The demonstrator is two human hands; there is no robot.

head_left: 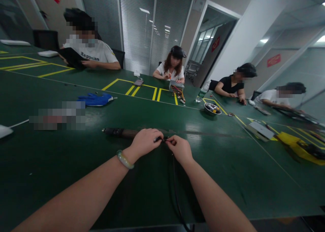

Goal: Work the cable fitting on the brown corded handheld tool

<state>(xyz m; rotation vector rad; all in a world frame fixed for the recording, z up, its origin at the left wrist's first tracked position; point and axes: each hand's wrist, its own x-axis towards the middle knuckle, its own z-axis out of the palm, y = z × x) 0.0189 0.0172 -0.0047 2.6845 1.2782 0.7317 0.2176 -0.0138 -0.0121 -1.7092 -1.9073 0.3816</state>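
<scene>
In the head view my left hand (146, 142), with a pale bangle (125, 160) on the wrist, is closed on a small black piece (157, 139). My right hand (180, 150) pinches a thin dark wire (166, 140) close to that piece; the fingertips of both hands nearly meet. A black cable (175, 188) drops from below my right hand over the table's front edge. Just behind my left hand lies a long dark tool (115, 132) with a metal tip on its left end, resembling an electric screwdriver; its right part is hidden by my hands.
A blue glove (95, 100) lies on the green table (88, 181) at left. Farther back are a metal bowl (212, 109), a plastic bottle (203, 91) and a metal box with colored wires (176, 86). At right sits a yellow bag (299, 147). Several people sit opposite.
</scene>
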